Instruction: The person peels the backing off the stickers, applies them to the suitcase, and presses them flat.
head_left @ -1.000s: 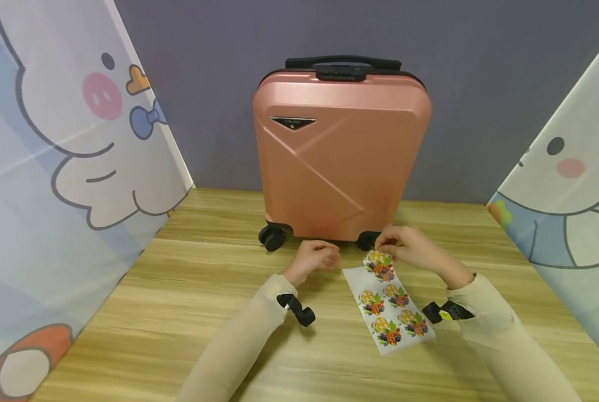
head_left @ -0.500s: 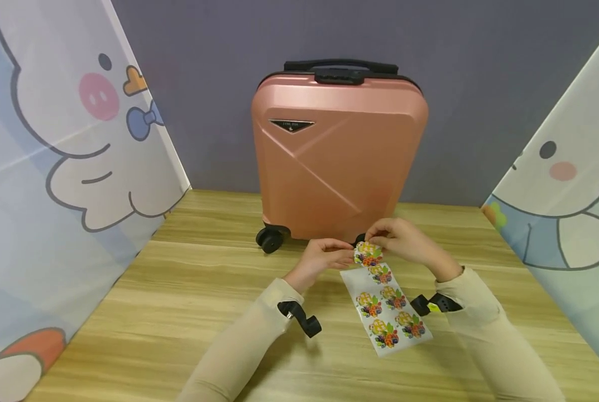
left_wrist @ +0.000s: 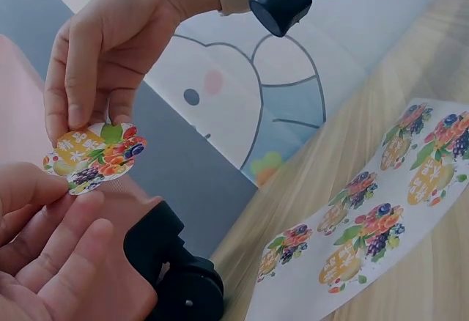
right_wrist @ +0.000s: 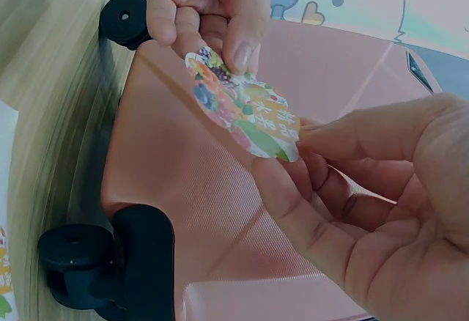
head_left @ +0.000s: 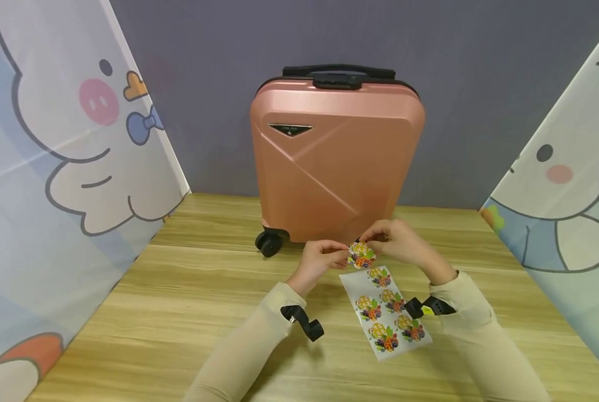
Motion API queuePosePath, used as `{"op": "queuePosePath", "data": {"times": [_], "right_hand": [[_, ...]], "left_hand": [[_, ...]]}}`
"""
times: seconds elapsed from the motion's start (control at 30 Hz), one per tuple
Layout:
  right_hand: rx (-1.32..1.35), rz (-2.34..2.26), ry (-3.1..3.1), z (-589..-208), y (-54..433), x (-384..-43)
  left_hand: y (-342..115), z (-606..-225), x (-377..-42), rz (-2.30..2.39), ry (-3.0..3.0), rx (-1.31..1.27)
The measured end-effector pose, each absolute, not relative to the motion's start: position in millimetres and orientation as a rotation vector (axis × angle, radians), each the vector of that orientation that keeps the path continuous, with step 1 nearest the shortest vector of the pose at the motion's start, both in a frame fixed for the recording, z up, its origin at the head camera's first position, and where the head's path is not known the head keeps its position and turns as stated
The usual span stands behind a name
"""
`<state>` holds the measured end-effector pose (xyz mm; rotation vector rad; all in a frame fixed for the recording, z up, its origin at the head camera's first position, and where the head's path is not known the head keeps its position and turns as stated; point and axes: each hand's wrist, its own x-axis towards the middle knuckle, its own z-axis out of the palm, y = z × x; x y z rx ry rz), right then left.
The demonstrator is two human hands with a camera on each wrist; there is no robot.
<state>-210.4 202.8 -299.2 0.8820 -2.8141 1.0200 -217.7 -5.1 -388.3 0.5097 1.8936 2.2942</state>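
A fruit-printed sticker (head_left: 362,255) with yellow lettering is held between both hands, off its backing sheet. My left hand (head_left: 317,262) pinches its left edge between thumb and fingers. On the opposite edge, my right hand (head_left: 398,243) grips it by thumb and fingertips, seen closely in the right wrist view, where the sticker (right_wrist: 242,108) faces the camera. Just below the hands, the white sticker sheet (head_left: 350,279) lies on the table with several more fruit stickers. Behind stands a pink suitcase (head_left: 336,167), upright, close past the fingertips.
The suitcase's black wheel (head_left: 269,242) rests on the wood-grain table (head_left: 204,279). A grey panel (head_left: 209,100) rises behind it. Cartoon-printed sheets flank the table, one on the left (head_left: 78,184) and one on the right (head_left: 555,212). Each wrist wears a black camera mount.
My right hand has lifted the sticker off the sheet and moved it leftward. My left hand has come rightward and taken hold of its left edge. The sheet stays on the table.
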Motion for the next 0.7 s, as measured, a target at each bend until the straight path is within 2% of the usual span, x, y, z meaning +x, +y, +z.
{"op": "queuePosePath", "data": {"times": [0.27, 0.7], "right_hand": [[0.938, 1.082, -2.734, -303, 201, -210], [0.883, 1.257, -2.673, -299, 201, -222]], "left_hand": [[-8, -388, -218, 2.358, 1.865, 0.491], [-12, -375, -226, 2.396, 1.812, 0.481]]}}
